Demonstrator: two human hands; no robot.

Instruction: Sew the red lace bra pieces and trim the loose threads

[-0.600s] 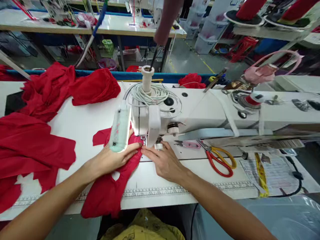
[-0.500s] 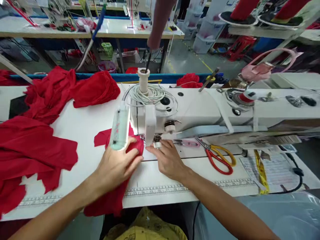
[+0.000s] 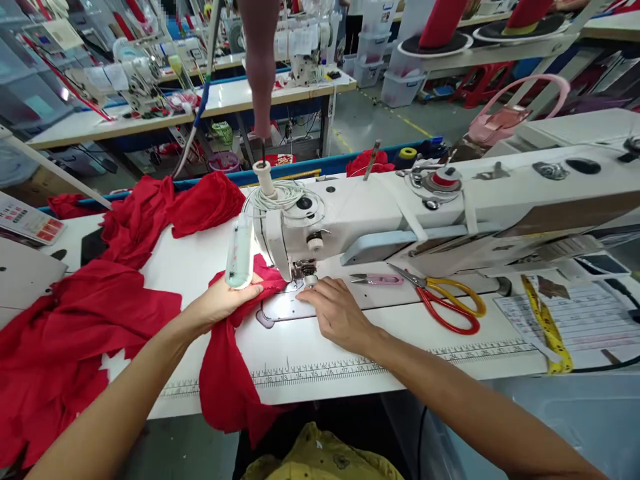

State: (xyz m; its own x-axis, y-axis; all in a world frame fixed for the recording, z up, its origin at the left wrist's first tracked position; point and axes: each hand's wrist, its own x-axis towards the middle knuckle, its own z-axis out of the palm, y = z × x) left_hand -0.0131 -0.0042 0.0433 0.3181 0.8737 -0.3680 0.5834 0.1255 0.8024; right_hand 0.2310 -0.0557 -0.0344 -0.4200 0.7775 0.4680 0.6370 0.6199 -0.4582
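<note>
Clasping red cloth (image 3: 227, 380) is the left hand (image 3: 223, 302), the right hand (image 3: 336, 310) curled, hold unclear.

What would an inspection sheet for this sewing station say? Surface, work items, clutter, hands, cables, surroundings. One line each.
Surface: white table, printed ruler scale along the near edge.
Work items: red cloth reaches the needle area of the white sewing machine and hangs over the near edge.
Clutter: red fabric pile at left; pink snips, scissors and yellow tape measure at right.
Hands: left hand grips the cloth; right hand beside the needle area, grip unclear.
Cables: coiled pale cord atop the machine head; black cable below the table edge.
Surroundings: second table with more machines; storage boxes behind.
</note>
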